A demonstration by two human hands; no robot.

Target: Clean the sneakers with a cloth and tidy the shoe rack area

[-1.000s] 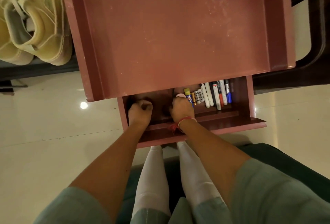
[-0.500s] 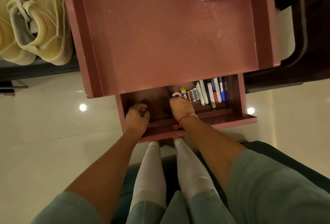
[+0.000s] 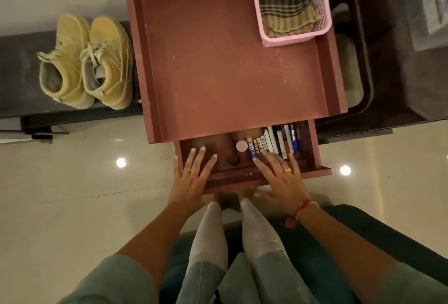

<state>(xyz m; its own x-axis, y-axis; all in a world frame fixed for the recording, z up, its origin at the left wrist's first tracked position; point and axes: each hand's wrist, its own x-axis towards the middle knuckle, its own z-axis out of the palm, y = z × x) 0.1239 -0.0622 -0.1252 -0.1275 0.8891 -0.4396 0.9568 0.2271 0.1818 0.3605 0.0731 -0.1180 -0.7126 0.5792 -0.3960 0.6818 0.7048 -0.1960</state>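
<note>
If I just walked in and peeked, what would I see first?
Probably two open hands, the left hand and right hand, spread flat on the front of a pulled-out drawer with markers lined up at its right side. Next, the yellow sneakers sitting side by side on a dark shelf to the left. Then the pink basket with a striped cloth, at the red table's far right corner.

A pair of pale yellow lace-up sneakers (image 3: 86,61) is sitting upright side by side on the dark shoe rack (image 3: 19,75), just left of the red table (image 3: 230,61). A striped cloth (image 3: 286,5) is lying crumpled inside the pink basket (image 3: 291,38) at that table's far right corner.
</note>
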